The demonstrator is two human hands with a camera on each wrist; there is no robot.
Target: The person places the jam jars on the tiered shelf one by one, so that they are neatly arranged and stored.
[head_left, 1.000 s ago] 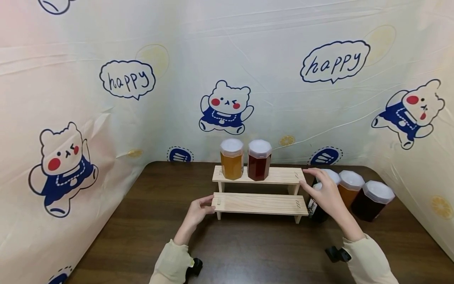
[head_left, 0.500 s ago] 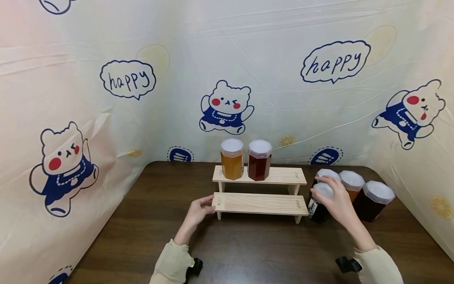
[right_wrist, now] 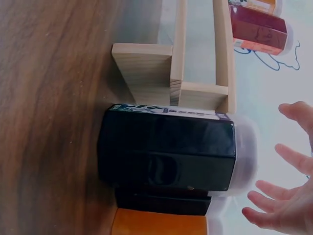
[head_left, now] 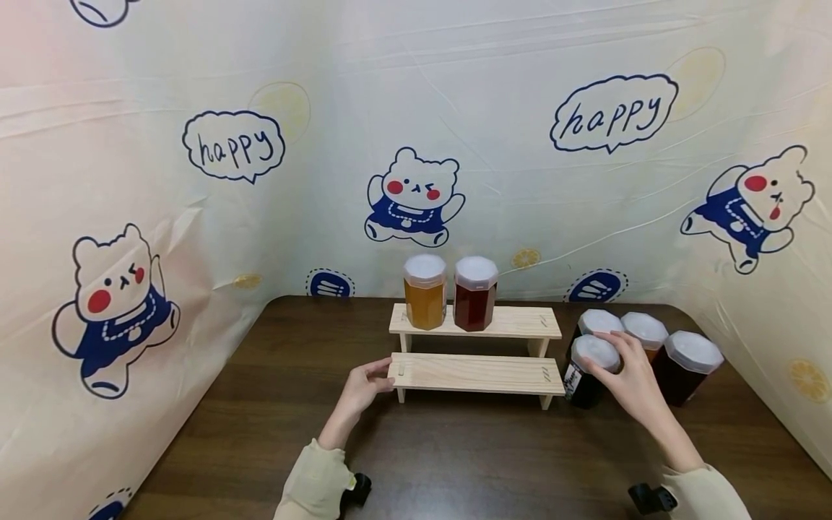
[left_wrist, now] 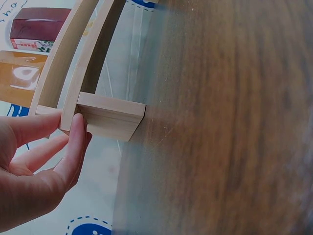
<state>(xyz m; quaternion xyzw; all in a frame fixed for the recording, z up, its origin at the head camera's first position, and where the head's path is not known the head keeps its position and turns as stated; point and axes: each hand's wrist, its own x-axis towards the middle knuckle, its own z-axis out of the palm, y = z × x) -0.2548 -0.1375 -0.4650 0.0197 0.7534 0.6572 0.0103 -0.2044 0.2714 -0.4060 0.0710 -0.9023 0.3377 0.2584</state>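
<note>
A two-tier wooden display rack (head_left: 477,373) stands on the table. My left hand (head_left: 360,391) holds the left end of its lower board, thumb and forefinger (left_wrist: 76,142) pinching the board's edge in the left wrist view. On the right, my right hand (head_left: 629,375) hovers over the white lid of the nearest dark jar (head_left: 583,390), thumb and fingers spread around the lid's top. In the right wrist view those fingers (right_wrist: 274,191) are loosely extended, apart from the lid. An amber jar (head_left: 425,307) and a red jar (head_left: 474,307) stand on the upper board.
Behind the nearest dark jar, close to the rack's right end, stand another dark jar (head_left: 599,320), an orange jar (head_left: 643,332) and a dark jar at far right (head_left: 682,372). A printed curtain (head_left: 416,87) surrounds the brown table (head_left: 455,462).
My right hand has left the rack's right end and moved right and slightly down, to the nearest dark jar's lid. The left hand stays at the rack.
</note>
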